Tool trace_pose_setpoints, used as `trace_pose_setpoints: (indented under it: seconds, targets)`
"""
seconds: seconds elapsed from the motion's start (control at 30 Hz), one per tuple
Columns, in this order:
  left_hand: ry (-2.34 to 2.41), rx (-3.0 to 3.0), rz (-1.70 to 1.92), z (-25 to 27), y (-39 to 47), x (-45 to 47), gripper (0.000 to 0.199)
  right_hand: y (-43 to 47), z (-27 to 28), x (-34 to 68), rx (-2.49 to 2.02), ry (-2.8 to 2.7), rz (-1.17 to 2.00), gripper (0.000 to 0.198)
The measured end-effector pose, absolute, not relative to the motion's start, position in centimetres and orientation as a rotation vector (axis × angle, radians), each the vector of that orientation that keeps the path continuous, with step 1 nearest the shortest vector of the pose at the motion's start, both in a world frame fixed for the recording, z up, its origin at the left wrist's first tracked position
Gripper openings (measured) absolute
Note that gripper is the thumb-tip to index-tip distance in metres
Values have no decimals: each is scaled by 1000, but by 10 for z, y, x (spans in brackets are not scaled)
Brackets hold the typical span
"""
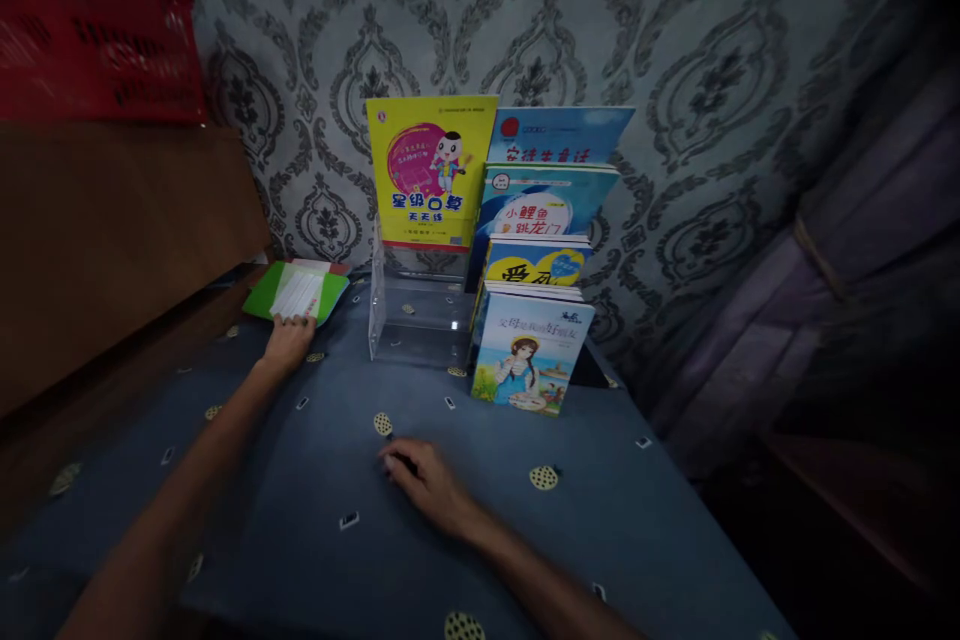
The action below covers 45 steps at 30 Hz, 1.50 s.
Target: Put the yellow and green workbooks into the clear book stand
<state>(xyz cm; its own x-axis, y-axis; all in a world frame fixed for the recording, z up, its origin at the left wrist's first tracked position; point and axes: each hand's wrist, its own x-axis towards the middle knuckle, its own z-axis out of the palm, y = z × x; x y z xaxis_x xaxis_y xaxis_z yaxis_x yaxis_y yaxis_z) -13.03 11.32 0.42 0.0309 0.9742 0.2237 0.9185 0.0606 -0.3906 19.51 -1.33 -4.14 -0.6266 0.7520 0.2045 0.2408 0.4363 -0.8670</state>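
My left hand (289, 345) reaches to the far left of the table, its fingers closed over the near edge of a green booklet (262, 292) with a white printed panel. My right hand (427, 482) rests on the tablecloth in front of the stand, loosely curled, fingers apart from the thumb and nothing held. A clear acrylic stepped book stand (379, 305) stands beyond both hands. Its upper left step carries a yellow workbook (427, 210). On the right side, several books rise in tiers, with a light-blue book (529, 350) showing a girl at the front.
A blue-grey tablecloth (300, 520) with pineapple prints covers the table. To the left, a red plastic basket (97, 40) sits on a brown wooden piece (112, 240). Patterned wallpaper (315, 70) is behind the stand; a tied purple curtain (780, 340) hangs at the right.
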Motion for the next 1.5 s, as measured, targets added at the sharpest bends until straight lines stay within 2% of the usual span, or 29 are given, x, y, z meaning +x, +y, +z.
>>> trace_pose_setpoints:
  seconds: [0.5,1.17,1.5]
  targets:
    - [-1966,-2012,277,1,54,-121,40,-14,-37,195,-808,-2126,1099,21]
    - [-2024,-2067,374,13,-28,-58,38,-16,-39,195,-823,-2096,1101,21]
    - [-1993,-2114,336,4,-74,-11,34,-22,-33,199,-883,-2056,894,19]
